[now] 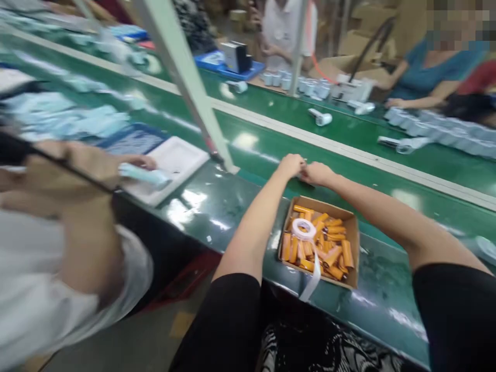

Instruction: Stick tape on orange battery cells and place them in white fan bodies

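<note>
Both my arms reach out over the green conveyor belt, past a cardboard box (354, 248). My left hand (291, 166) and my right hand (318, 174) meet there with their fingers curled together. Something small seems to sit between the fingertips, but it is too small and hidden to name. Below my hands, the box holds many orange cylinders (334, 254) that look like wrapped batteries. On top of them lies a roll of white tape (304, 229), its loose end hanging over the box's front edge.
A slanted metal post (186, 82) rises left of my hands. At the left, a co-worker's hand (145, 161) holds a pale blue part over a white tray (186, 155). Across the belt (263, 139) lie pale handheld devices (405, 144), with rows of pale blue parts (445, 129) and people behind.
</note>
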A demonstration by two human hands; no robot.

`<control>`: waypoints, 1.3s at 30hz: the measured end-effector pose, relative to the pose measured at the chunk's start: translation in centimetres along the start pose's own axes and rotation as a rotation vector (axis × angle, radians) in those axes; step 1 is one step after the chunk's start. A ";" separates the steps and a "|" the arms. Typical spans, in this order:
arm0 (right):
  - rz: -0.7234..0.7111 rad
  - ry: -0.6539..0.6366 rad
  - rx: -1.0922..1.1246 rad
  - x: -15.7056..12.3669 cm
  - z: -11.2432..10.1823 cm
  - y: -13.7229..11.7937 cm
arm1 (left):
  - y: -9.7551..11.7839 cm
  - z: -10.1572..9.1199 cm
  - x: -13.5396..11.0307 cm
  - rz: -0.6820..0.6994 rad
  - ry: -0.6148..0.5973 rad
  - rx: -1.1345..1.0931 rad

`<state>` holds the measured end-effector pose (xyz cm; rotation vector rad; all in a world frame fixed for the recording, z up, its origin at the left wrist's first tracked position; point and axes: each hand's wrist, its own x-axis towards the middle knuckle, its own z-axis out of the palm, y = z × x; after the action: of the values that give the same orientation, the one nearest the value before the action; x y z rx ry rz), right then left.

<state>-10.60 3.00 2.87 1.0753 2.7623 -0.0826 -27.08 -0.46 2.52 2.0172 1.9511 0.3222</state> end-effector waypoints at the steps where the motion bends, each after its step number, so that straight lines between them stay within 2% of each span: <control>1: 0.000 -0.019 -0.044 -0.2 -0.2 0.2 | 0.8 0.8 0.7 0.025 0.002 -0.001; 5: 0.008 0.012 -0.089 -0.8 -0.5 1.2 | 1.6 2.6 2.1 0.031 0.061 0.027; 13: -0.035 0.206 0.156 -2.3 0.9 3.5 | 2.5 2.7 2.3 -0.003 0.067 0.029; 21: -0.086 0.261 0.150 -1.8 1.7 3.3 | 2.3 3.3 2.1 0.052 0.059 0.089; 27: -0.057 0.371 0.361 -5.4 1.8 7.1 | 2.6 3.7 2.2 0.101 0.076 0.070; 30: -0.051 0.366 0.420 -6.6 2.1 8.6 | 3.0 3.9 2.4 0.105 0.071 0.060; 34: -0.100 0.355 0.401 -6.2 2.8 8.2 | 3.4 4.0 2.4 0.082 0.057 0.043; 39: -0.067 0.405 0.428 -5.8 3.8 7.3 | 3.5 4.3 2.5 0.097 0.067 0.035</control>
<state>-0.88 4.06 0.26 1.2053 3.2400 -0.5442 -22.14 1.63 -0.25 2.1540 1.9138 0.3857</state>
